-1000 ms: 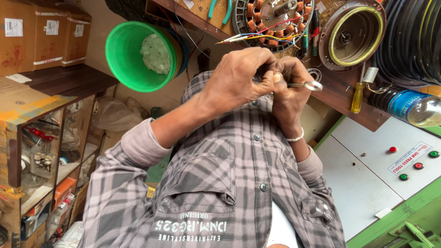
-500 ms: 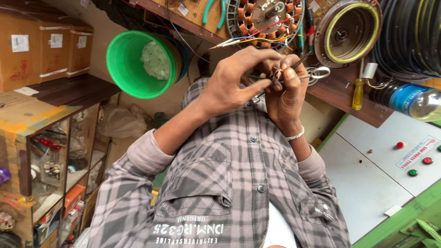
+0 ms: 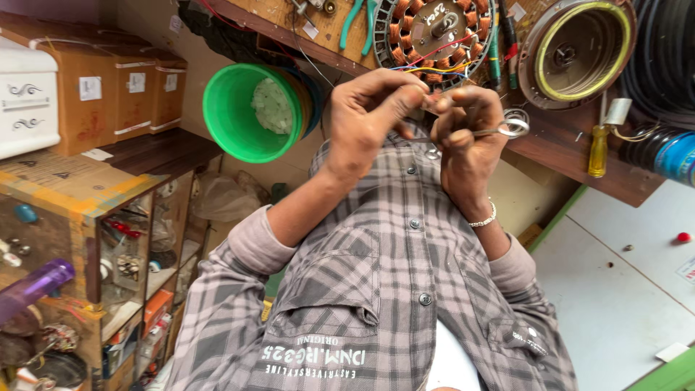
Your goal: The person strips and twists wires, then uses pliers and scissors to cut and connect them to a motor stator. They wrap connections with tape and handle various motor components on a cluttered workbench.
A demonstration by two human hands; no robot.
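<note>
My left hand [image 3: 369, 116] is raised in front of my grey plaid shirt [image 3: 376, 289] and pinches thin coloured wires [image 3: 427, 65] between thumb and fingers. The wires run from a round motor stator with copper windings [image 3: 441, 32] on the wooden bench above. My right hand [image 3: 467, 148], a bead bracelet on its wrist, touches the left at the fingertips and grips small metal scissors [image 3: 510, 129]. Their ring handles stick out to the right; the blades are hidden between my fingers.
A green bucket [image 3: 242, 112] sits left of my hands. Cardboard boxes [image 3: 119, 94] top a glass-fronted shelf unit [image 3: 123, 253]. On the bench are green pliers [image 3: 355, 18], a round motor cover [image 3: 575, 47], a yellow-handled screwdriver [image 3: 597, 148] and black cable coils [image 3: 666, 51]. A white panel [image 3: 615, 289] lies right.
Both hands stay together at the wires. The right hand has turned the scissors so their ring handles now point right. The view has shifted slightly.
</note>
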